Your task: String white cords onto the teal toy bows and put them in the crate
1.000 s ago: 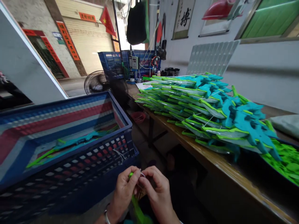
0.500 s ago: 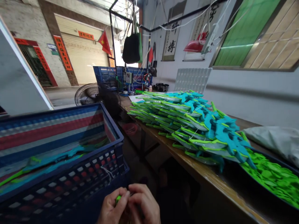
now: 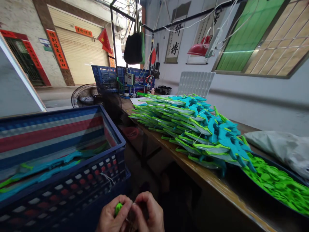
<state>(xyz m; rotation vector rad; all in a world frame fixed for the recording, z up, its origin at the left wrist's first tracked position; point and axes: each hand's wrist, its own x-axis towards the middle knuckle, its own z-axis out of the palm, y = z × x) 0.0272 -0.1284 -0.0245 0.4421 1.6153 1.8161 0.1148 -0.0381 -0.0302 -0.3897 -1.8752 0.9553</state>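
Note:
Both hands meet at the bottom edge of the view. My left hand (image 3: 112, 216) pinches the bright green tip of a foam piece (image 3: 118, 208) between thumb and fingers. My right hand (image 3: 149, 213) is closed right against it, fingers curled and pinching at the same spot; what it grips is too small to make out. Most of the green piece is hidden below the frame. A blue crate (image 3: 113, 138) lined with striped sheeting stands just left of my hands, with teal and green pieces (image 3: 48, 166) lying in it.
A wooden bench (image 3: 207, 180) runs along the right, bearing a long stack of teal and green bagged items (image 3: 193, 129). A dark tray of green cut-outs (image 3: 280, 183) and a white bag (image 3: 282, 148) sit at its near end. A fan (image 3: 83, 95) and blue crates (image 3: 106, 74) stand farther back.
The view has tilted upward, so my hands have slid down to the bottom edge. They stay pinched together on the green piece's tip.

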